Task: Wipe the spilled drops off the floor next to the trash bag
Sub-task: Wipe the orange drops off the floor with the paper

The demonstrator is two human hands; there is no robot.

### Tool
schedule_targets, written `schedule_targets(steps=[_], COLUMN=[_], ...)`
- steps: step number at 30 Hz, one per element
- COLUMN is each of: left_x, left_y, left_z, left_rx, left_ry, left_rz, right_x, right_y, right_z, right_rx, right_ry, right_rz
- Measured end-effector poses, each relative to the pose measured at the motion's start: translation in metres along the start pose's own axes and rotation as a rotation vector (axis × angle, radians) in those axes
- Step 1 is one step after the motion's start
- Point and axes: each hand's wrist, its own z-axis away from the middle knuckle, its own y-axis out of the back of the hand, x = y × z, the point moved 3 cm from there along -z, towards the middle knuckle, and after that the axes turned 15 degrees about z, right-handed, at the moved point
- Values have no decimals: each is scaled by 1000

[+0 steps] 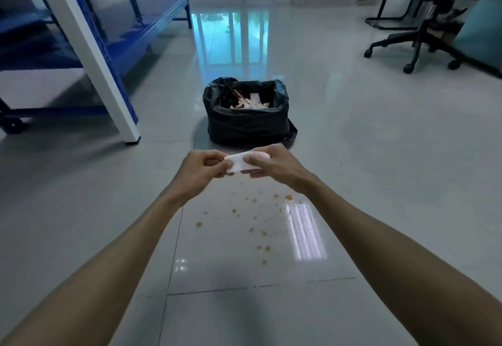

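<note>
We see a shiny tiled floor (366, 155) with orange drops (252, 220). At twelve o'clock, a black trash bag (245, 125) holds scraps (250, 102). Our left hand (199, 170) and right hand (271, 165) both pinch a white tissue (239, 161).

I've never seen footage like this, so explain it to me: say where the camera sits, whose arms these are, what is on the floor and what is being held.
There is no machine here. The single picture comes from a wide-angle camera worn on a person's head, looking forward and down, so the two bare arms are that person's own. The left hand and right hand together hold a white tissue between their fingers, above the floor. On the glossy tiled floor lie scattered orange-brown drops, not yet wiped. Just beyond the hands stands an open black trash bag with scraps inside. Blue shelving stands at left, an office chair at right.
</note>
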Motion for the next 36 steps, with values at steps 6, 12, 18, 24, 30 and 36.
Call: schedule_targets(steps=[6, 12, 18, 24, 30, 36], left_x=[-76, -204, -277, -282, -285, -285], left_y=[24, 64, 60, 50, 53, 53], left_z=[21, 68, 97, 103, 104, 105], left_rx=[55, 166, 215, 307, 356, 365], left_ry=[-18, 194, 269, 189, 290, 291], left_rz=[-345, -474, -655, -763, -685, -687], right_x=[63, 145, 216, 250, 245, 199], right_y=[-11, -13, -44, -90, -118, -177], right_z=[2, 30, 66, 94, 72, 37], right_rx=[117, 383, 368, 236, 227, 199], right_ry=[-83, -238, -226, -179, -262, -71], right_rz=[85, 314, 776, 1183, 1228, 1178])
